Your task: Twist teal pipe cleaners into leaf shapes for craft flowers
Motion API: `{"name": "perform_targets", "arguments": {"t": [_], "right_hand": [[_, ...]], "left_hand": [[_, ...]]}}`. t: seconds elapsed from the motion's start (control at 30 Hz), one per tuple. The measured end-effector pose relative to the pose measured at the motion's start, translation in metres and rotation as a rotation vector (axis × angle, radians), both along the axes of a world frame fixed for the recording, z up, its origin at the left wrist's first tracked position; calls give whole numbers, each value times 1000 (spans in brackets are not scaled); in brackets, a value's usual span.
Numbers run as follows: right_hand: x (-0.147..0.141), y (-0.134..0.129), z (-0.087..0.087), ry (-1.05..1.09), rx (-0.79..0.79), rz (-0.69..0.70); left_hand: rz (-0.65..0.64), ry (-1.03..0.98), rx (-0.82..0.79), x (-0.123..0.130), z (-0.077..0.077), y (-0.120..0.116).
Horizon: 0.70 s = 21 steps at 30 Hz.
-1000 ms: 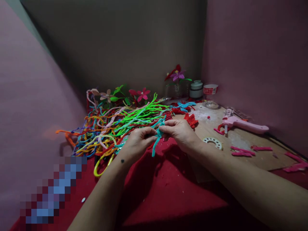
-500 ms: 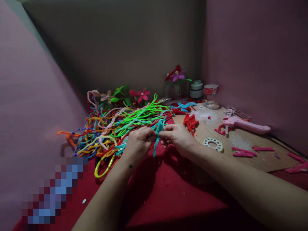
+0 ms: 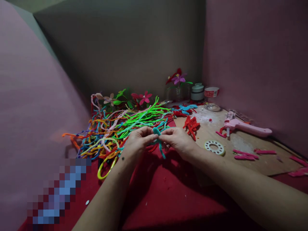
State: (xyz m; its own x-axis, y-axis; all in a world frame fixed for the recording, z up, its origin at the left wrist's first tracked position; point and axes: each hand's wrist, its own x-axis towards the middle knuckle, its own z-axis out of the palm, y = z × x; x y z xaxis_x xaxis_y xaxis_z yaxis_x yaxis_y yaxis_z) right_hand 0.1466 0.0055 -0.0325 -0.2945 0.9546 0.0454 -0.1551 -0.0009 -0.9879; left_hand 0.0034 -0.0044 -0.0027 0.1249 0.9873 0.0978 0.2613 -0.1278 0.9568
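The left hand (image 3: 139, 138) and the right hand (image 3: 178, 140) meet above the middle of the desk (image 3: 166, 195), which is covered in red cloth. The fingers of both hands pinch a teal fuzzy stem (image 3: 157, 131) between them, the two thumbs almost touching. One rounded end of the stem stands up over the fingertips, and a thin tail hangs below them, slanting toward the near edge of the desk. Beyond the left hand, a tangled heap of colored stems (image 3: 144, 115) spreads from the middle toward the left edge, bright green ones on top. A yellow handle (image 3: 100, 171) sticks out from the near side of this heap, beside the left forearm. A cardboard sheet (image 3: 271, 163) covers the right part of the desk. On it, red fuzzy pieces (image 3: 192, 125) lie just past the right hand, a white ring with holes (image 3: 207, 148) lies beside the right forearm, and a pink glue gun (image 3: 250, 127) rests near the right edge, with pink strips (image 3: 245, 155) on its near side. Along the far edge are a pink flower (image 3: 145, 97), a purple flower (image 3: 178, 79) and, toward the far right corner, a lidded jar (image 3: 197, 93).
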Motion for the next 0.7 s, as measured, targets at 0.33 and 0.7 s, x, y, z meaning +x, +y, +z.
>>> {"name": "perform_targets", "arguments": {"t": [0.33,0.7], "right_hand": [[2,0,2,60,11,1],[2,3,-2,213,-37,102]], "left_hand": [[-87,-90,-74,-6,-7,6],[-72,-80,7,-2,-4,1]]}}
